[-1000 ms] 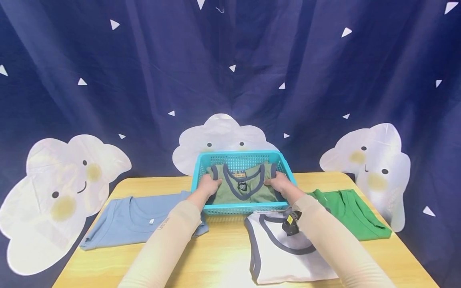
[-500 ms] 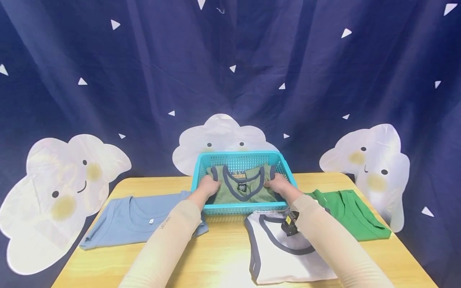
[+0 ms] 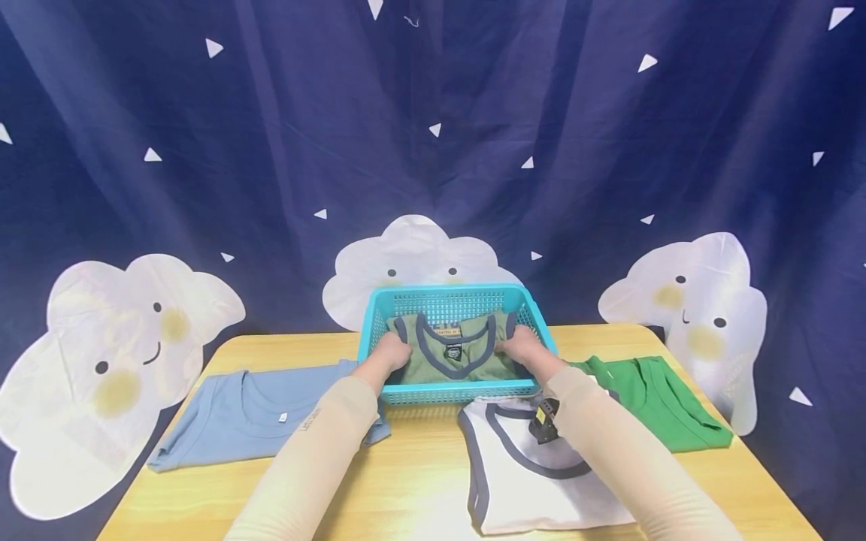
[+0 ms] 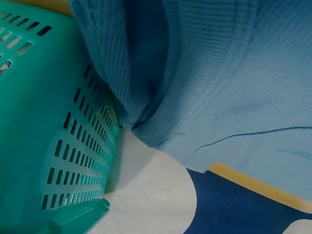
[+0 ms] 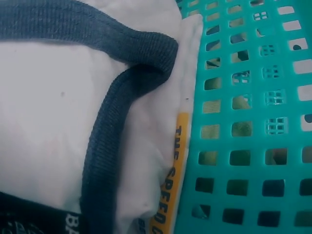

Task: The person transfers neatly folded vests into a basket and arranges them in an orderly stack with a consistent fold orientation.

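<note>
The olive-green top (image 3: 470, 359) is folded inside the turquoise perforated basket (image 3: 460, 389), its neckline exposed. Dark navy bands edge the neck and shoulder sides; a black patch and yellowish label show at the neckline. The left hand (image 3: 391, 352) grips its left side, the right hand (image 3: 521, 344) its right. The basket stands by the middle of the tabletop's (image 3: 413, 466) far edge.

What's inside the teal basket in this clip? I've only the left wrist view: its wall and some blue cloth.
Observer: The head view shows an olive shirt in the teal basket.

Operator: No hand shows here. Where are they?

Observer: The left grip and right grip hold the olive shirt by its sides.

Operator: Anything on the near side, toward the person?

Observer: A white shirt with dark trim lies there on the table.
</note>
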`<action>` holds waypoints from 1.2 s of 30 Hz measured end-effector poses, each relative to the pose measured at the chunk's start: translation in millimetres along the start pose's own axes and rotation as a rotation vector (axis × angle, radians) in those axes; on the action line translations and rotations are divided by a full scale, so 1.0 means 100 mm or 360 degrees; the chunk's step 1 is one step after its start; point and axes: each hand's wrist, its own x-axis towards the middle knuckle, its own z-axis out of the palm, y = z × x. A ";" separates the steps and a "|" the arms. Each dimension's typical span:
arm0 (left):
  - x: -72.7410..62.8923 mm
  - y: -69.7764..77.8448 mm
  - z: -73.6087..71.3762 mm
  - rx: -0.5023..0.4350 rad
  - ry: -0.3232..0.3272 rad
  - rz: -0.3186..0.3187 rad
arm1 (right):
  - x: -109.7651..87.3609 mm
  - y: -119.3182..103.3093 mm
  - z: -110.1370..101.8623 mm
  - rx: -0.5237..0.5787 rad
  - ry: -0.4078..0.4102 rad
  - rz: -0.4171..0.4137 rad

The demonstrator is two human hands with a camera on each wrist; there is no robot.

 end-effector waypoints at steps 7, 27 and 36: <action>0.00 0.01 -0.02 -0.0059 0.0060 -0.0009 | 0.00 -0.01 -0.02 -0.0105 0.0099 -0.0039; 0.03 0.03 0.06 0.0210 0.0286 0.0287 | 0.01 -0.06 0.00 -0.0223 0.0379 -0.0292; 0.01 0.03 0.09 0.0627 0.0062 0.0512 | -0.02 -0.04 0.04 -0.0421 0.0098 -0.0282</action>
